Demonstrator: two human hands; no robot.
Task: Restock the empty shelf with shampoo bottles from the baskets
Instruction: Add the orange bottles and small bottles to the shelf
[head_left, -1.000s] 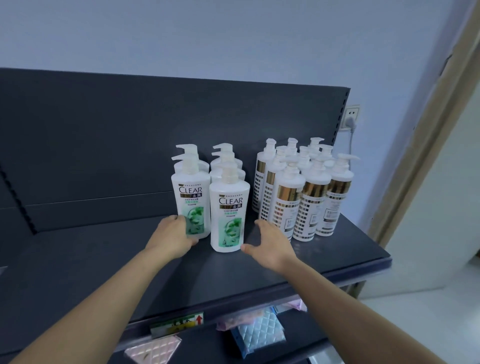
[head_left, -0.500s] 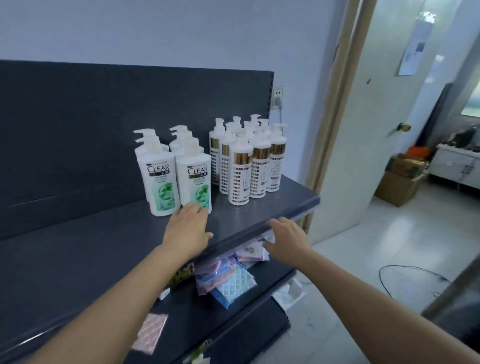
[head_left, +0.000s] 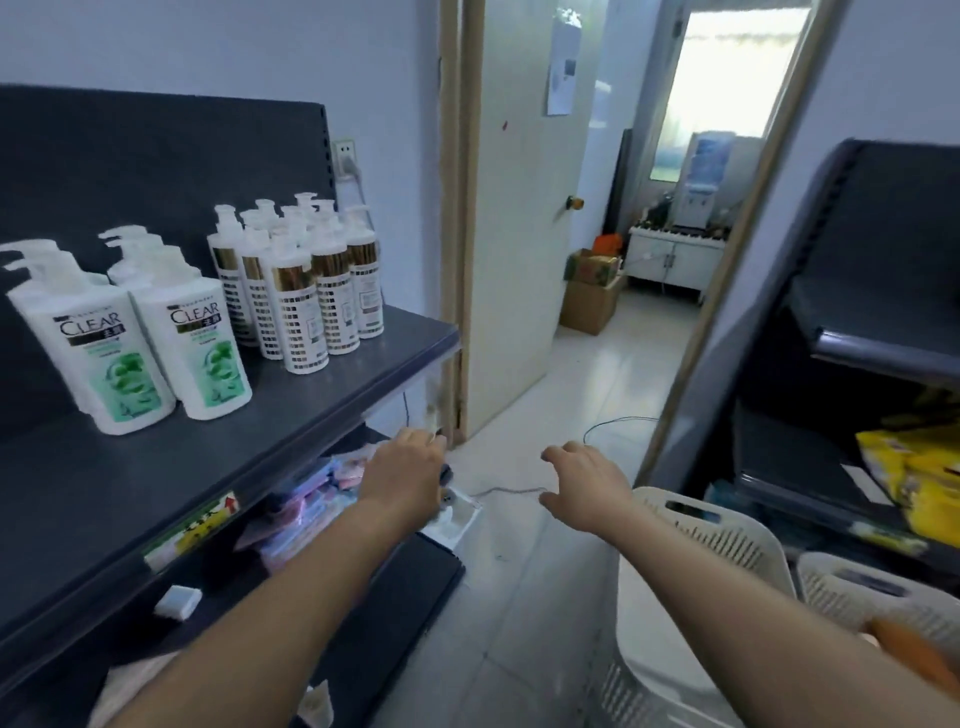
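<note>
Head view shows the shelf partly stocked: green-label CLEAR bottles and gold-banded bottles stand grouped at its right end, the left stretch bare. Left hand and right hand hang empty, fingers loose, well apart, the right nearest the baskets (contents mostly hidden). More trips seem needed.

We see white CLEAR shampoo bottles standing upright on the dark shelf, gold-banded pump bottles clustered near its right edge; two cream slotted baskets sit on the floor.
</note>
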